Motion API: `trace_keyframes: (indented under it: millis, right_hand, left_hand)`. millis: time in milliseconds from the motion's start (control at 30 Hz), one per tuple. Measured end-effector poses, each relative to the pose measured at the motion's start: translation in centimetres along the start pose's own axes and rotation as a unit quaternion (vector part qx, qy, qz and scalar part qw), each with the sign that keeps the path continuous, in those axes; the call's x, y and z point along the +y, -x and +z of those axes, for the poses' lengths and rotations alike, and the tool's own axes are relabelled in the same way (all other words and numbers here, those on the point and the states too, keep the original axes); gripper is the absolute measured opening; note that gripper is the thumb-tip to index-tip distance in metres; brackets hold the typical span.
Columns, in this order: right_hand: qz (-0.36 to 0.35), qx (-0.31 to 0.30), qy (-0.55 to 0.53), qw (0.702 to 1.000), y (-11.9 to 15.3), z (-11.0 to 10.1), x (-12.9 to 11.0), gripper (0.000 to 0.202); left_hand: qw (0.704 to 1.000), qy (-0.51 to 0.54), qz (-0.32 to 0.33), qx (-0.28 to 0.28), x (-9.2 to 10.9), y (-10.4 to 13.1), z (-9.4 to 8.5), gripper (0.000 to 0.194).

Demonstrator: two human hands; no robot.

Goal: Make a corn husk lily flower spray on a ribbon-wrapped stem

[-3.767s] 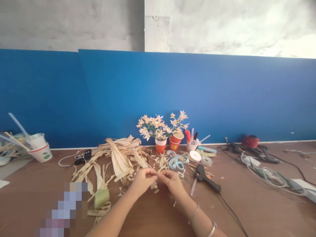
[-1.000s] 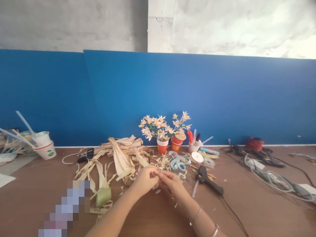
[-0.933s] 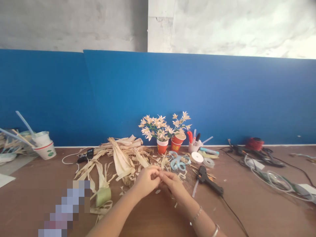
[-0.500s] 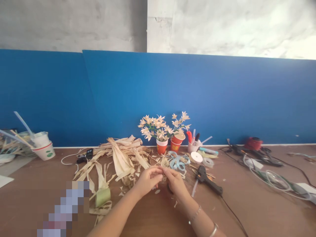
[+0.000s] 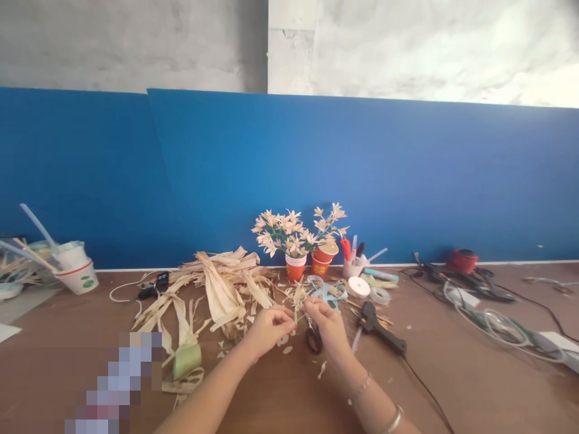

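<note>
My left hand (image 5: 271, 328) is closed, fingertips pinched together near the middle of the table; whatever it holds is too small to make out. Just to its right is my right hand (image 5: 328, 325), also pinching, with a small gap between the two. What the right fingertips hold cannot be told from the pale scraps behind. Black-handled scissors (image 5: 313, 339) lie between my hands, partly hidden by the right one. Pale husk scraps (image 5: 296, 296) and a light blue ribbon (image 5: 326, 290) are just beyond my fingers.
Dried husks (image 5: 219, 289) and a green roll (image 5: 187, 360) lie left. Behind stand red cups (image 5: 295, 270) with pale flowers (image 5: 284, 229). To the right are a glue gun (image 5: 380, 328), white roll (image 5: 359, 287), tool cup (image 5: 355, 267) and cables (image 5: 502, 331). A white cup (image 5: 80, 278) stands far left.
My hands have moved apart from touching fingertips. The right hand has shifted slightly right and up, and more of the scissors shows between them.
</note>
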State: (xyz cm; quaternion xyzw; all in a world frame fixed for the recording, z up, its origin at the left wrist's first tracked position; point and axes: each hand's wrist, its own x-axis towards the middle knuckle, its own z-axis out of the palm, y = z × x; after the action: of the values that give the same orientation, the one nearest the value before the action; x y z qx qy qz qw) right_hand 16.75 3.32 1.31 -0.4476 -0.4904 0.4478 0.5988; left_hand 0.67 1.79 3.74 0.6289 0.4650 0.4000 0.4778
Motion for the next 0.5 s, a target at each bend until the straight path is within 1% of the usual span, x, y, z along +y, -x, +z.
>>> trace_keyframes:
  millis: [67, 167, 267, 367, 500]
  right_hand:
    - [-0.010, 0.018, 0.004, 1.000, -0.11, -0.05, 0.00, 0.039]
    - [-0.027, 0.038, 0.003, 0.999, -0.08, 0.13, 0.00, 0.040]
    - [-0.036, 0.050, -0.008, 0.998, 0.03, 0.33, -0.07, 0.044]
    - [-0.039, 0.056, -0.015, 0.998, 0.06, 0.31, -0.24, 0.047]
    - [-0.023, 0.076, -0.024, 0.997, 0.11, 0.05, -0.42, 0.049]
  left_hand:
    - [1.000, -0.023, 0.018, 0.004, -0.17, -0.11, 0.01, 0.013]
    - [0.997, -0.057, 0.047, -0.005, -0.46, -0.14, 0.15, 0.012]
    - [0.993, -0.095, 0.072, -0.003, -0.77, -0.06, 0.24, 0.009]
    - [0.983, -0.158, 0.090, 0.012, -0.85, 0.03, 0.07, 0.010]
    - [0.961, -0.247, 0.116, 0.050, -0.54, 0.01, -0.65, 0.013]
